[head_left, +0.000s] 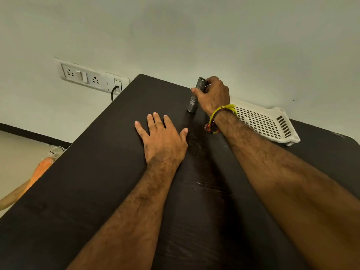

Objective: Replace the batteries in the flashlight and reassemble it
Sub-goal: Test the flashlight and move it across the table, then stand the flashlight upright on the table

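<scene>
the left hand (pixel 162 136) lies flat and released on the dark matte desk (pixel 93 172), palm down, fingers spread and pointing toward the far edge, grasping nothing. the right hand (pixel 213 94) reaches further out and is clenched around the middle of a grey metal cylindrical flashlight (pixel 195 94), fingers wrapped over its barrel so that only the two ends show. the flashlight stands on end with a slight tilt, its lower end touching the desk just beyond the left hand's fingertips, its upper end rising past the knuckles toward the wall. which end is the head and which the tail cap cannot be told. the right wrist carries a bundle of yellow and dark thread bracelets (pixel 218 117) with small red beads. taking the flashlight as the landmark: a white perforated plastic tray (pixel 266 121) rests on the desk to its right, near the far edge against the pale wall (pixel 175 36), partly hidden by the right forearm; a white wall plate with sockets and switches (pixel 91 76) sits on the wall well to its left, with a dark cable (pixel 114 92) plugged into the end nearer the flashlight and hanging down behind the desk corner. further left and lower, beyond the desk edge, an orange blurred shape (pixel 39 170) shows that cannot be identified.
</scene>
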